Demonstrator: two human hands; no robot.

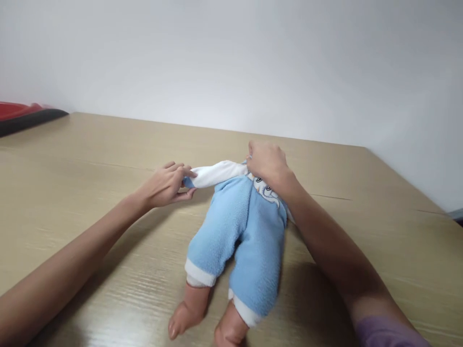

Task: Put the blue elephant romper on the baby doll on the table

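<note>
On the table lies a baby doll [190,308] with its feet toward me, dressed in a fluffy light blue outfit [220,226] with white cuffs. An embroidered animal face decorates the chest, partly covered by my right forearm. My left hand [168,183] pinches the blue-edged end of the white sleeve [217,173], which is stretched out to the left. Up at the doll's neck or shoulder, my right hand [266,158] is closed on the outfit's upper edge. The doll's head cannot be seen; the right hand blocks that area.
The wooden table [119,154] runs back to a pale wall [231,62]. At the far left edge sits a red and black object [29,113], only partly in view. Another dark item [456,215] shows at the right edge beyond the table.
</note>
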